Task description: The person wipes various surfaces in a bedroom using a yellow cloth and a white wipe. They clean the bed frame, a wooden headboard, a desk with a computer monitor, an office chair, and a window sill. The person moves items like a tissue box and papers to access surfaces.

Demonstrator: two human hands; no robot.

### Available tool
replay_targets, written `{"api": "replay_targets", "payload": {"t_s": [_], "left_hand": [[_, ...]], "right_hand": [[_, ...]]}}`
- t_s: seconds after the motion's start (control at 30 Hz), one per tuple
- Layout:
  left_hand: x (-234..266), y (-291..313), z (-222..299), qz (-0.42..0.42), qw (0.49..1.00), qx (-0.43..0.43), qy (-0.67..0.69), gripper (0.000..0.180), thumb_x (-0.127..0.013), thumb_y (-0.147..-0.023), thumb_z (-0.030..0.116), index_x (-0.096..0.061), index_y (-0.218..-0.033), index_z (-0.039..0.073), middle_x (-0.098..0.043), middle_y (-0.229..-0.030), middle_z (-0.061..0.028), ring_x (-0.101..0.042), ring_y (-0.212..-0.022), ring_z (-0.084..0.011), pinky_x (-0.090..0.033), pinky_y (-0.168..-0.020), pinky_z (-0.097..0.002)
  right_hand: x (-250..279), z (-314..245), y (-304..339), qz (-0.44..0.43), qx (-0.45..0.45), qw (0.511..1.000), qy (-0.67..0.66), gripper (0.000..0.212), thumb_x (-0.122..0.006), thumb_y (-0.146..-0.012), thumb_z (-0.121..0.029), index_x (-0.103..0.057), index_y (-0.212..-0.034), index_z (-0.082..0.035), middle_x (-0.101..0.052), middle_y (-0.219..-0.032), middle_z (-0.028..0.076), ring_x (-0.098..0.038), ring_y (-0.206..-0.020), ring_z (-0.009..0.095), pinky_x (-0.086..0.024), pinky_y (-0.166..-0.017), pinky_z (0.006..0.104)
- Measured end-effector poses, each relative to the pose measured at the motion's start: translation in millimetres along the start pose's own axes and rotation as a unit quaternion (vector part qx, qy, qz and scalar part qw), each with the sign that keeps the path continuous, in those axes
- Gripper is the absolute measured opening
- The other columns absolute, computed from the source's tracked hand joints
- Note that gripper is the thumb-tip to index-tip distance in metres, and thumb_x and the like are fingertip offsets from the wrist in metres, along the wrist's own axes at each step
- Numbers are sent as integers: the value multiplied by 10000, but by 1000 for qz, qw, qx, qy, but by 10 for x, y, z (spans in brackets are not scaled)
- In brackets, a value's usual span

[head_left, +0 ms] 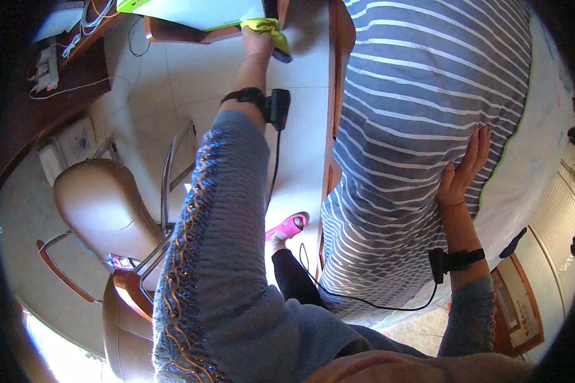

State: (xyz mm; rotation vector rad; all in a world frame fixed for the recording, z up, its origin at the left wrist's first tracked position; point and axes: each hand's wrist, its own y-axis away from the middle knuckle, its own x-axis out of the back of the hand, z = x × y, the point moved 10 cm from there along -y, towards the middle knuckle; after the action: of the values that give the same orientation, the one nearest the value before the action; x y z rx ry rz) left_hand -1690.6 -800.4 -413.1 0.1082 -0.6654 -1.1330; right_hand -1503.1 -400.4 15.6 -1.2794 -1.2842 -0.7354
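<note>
Grey bedding (421,96) (white-striped), tiled floor (303,140)

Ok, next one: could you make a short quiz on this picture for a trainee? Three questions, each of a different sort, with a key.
1. Open: What is the person's left hand touching?

2. True or false: The right hand is resting on the backrest of a chair.

3. Multiple choice: What is the main colour of the slipper in view?
A) blue
B) pink
C) white

Key:
1. A yellow-green cloth, which hides the fingers.
2. False. It lies on the grey-and-white striped cover.
3. B.
</note>
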Motion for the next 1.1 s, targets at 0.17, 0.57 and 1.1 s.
{"api": "replay_targets", "payload": {"t_s": [0.17, 0.57, 1.1], "left_hand": [[1207, -87, -647, 91, 951, 148, 255, 398, -566, -880, -20, -561, -1274, 36, -654, -1146, -147, -665, -974, -256, -543, -744, -397], [2622, -858, 738, -119, 962, 32, 242, 334, -458, -1016, 98, -528, -1341, 67, -649, -1138, -106, -671, -976, -244, -560, -836, -381], [2587, 594, 1156, -59, 915, -54, -396, 373, -641, -851, 164, -694, -1217, 114, -734, -1067, -190, -704, -1014, -354, -545, -885, -445]], "right_hand": [[7, -5, -12, -2, -4, 1000, 15, 718, -378, -1038, -535, -408, -1511, 4, -348, -1582, 256, -310, -1466, 456, -224, -1182, 576], [74, -50, -66, 10, -4, 1000, 18, 692, -399, -1040, -522, -420, -1512, -17, -362, -1582, 240, -322, -1461, 450, -240, -1172, 576], [137, -8, -16, 7, -31, 999, 29, 670, -636, -935, -359, -438, -1521, -102, -376, -1584, 177, -331, -1462, 401, -263, -1166, 583]]}}
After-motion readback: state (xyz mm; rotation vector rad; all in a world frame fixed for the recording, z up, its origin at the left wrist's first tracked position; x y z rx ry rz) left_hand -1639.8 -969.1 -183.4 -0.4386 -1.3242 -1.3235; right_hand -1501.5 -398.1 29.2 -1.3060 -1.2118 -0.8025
